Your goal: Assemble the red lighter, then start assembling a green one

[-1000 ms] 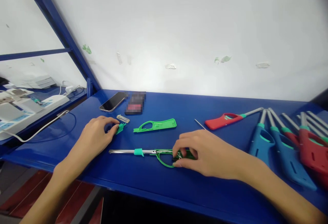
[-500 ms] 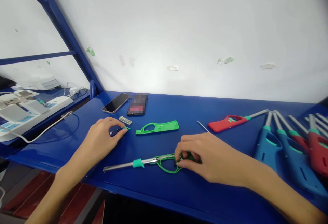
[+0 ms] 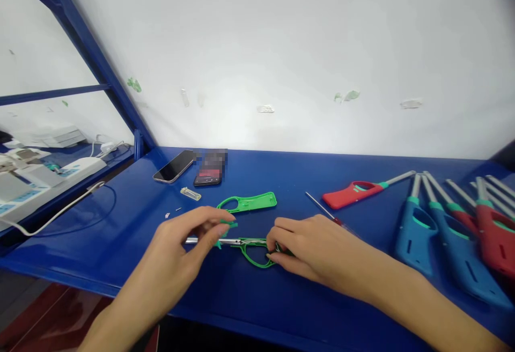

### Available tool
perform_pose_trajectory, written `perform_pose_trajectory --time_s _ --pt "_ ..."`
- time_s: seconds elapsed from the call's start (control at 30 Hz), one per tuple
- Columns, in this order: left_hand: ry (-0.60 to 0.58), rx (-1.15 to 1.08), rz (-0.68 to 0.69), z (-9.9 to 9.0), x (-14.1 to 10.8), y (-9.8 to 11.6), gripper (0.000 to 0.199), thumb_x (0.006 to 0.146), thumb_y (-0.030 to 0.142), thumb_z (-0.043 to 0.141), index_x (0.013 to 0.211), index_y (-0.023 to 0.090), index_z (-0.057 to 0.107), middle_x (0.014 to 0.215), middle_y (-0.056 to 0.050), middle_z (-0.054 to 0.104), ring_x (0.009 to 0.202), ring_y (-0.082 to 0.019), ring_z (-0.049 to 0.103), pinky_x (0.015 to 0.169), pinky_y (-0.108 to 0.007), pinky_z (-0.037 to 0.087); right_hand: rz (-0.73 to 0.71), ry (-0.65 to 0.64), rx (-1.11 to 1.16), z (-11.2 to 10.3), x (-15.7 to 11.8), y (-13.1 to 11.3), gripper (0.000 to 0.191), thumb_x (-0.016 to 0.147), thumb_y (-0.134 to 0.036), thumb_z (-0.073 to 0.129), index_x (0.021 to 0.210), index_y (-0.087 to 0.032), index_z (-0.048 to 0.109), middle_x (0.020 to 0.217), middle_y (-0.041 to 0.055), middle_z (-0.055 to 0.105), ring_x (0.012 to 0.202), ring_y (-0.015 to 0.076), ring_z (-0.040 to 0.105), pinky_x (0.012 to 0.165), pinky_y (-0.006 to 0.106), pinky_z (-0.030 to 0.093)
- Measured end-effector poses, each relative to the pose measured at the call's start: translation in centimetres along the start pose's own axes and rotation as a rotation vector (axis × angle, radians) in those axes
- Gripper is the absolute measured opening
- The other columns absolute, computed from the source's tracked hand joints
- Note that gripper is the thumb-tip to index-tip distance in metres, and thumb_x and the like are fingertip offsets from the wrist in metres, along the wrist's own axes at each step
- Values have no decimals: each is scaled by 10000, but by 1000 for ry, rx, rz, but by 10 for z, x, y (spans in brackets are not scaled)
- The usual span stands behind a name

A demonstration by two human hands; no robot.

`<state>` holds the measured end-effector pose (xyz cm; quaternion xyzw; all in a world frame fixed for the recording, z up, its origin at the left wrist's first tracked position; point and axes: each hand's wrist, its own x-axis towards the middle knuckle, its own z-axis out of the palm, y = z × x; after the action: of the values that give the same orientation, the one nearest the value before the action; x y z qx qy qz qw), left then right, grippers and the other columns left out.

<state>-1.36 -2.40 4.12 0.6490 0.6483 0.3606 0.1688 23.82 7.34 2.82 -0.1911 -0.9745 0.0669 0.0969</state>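
My left hand (image 3: 188, 244) pinches a small teal plastic piece (image 3: 229, 224) between thumb and fingertips, over the metal tube of an opened lighter. That green lighter half (image 3: 257, 263) lies with its trigger loop toward me and its tube (image 3: 193, 240) pointing left, partly behind my left hand. My right hand (image 3: 309, 247) is closed on the handle end, hiding the parts inside it. Just behind both hands rests the other green casing half (image 3: 257, 202), inner side up. A clear fuel tank (image 3: 190, 194) and tiny loose parts (image 3: 167, 215) lie to the left.
A screwdriver (image 3: 322, 207) lies behind my right hand, by a red lighter (image 3: 350, 195). Blue lighters (image 3: 416, 234) and red lighters (image 3: 497, 234) crowd the right side. Two phones (image 3: 175, 167) are at the back left, and a power strip (image 3: 76, 172) stands beyond the left edge.
My left hand has moved right from the loose parts, carrying the teal piece to the lighter's tube. My right hand keeps hold of the handle. The view has shifted slightly.
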Motion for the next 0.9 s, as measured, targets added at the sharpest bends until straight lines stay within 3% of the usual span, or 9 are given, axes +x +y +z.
perform_pose_trajectory --time_s 0.1,0.4,0.53,0.67,0.77,0.9 --pt "-64 -38 16 13 -4 6 231 1017 478 640 1087 314 787 982 37 786 859 -155 726 699 -234 544 -30 6 -54 2 0 0 65 1047 -297 649 1029 -236 660 943 -40 700 620 165 637 556 360 319" --pt "-101 -37 119 28 -11 4 329 968 316 726 1296 343 723 865 65 668 716 -101 590 670 -221 517 -84 55 -167 2 -1 -2 72 1036 -270 672 998 -214 646 900 -39 685 586 159 647 506 385 304" --pt "-49 -4 178 28 -8 4 262 1003 297 682 1254 333 747 838 59 665 682 -99 570 627 -217 484 -121 102 -208 0 -3 -4 97 1019 -279 706 976 -220 642 866 -53 671 597 145 645 510 378 330" --pt "-45 55 169 27 -7 10 198 1063 374 606 1127 301 779 966 24 683 749 -105 605 624 -221 468 -159 143 -282 7 -7 -6 112 966 -197 756 956 -210 645 859 -35 655 609 167 629 483 381 300" --pt "-50 71 173 27 -7 13 210 1074 372 588 1072 296 784 1001 18 621 753 -99 581 646 -224 467 -174 167 -345 15 -8 -7 173 906 -90 775 994 -181 657 871 -10 653 635 189 636 460 373 259" --pt "-73 61 183 27 -6 11 290 1110 365 514 1060 281 787 979 9 603 843 -123 604 754 -253 491 -158 229 -384 21 -9 -9 96 954 -130 732 985 -167 648 843 4 645 623 192 636 448 364 244"
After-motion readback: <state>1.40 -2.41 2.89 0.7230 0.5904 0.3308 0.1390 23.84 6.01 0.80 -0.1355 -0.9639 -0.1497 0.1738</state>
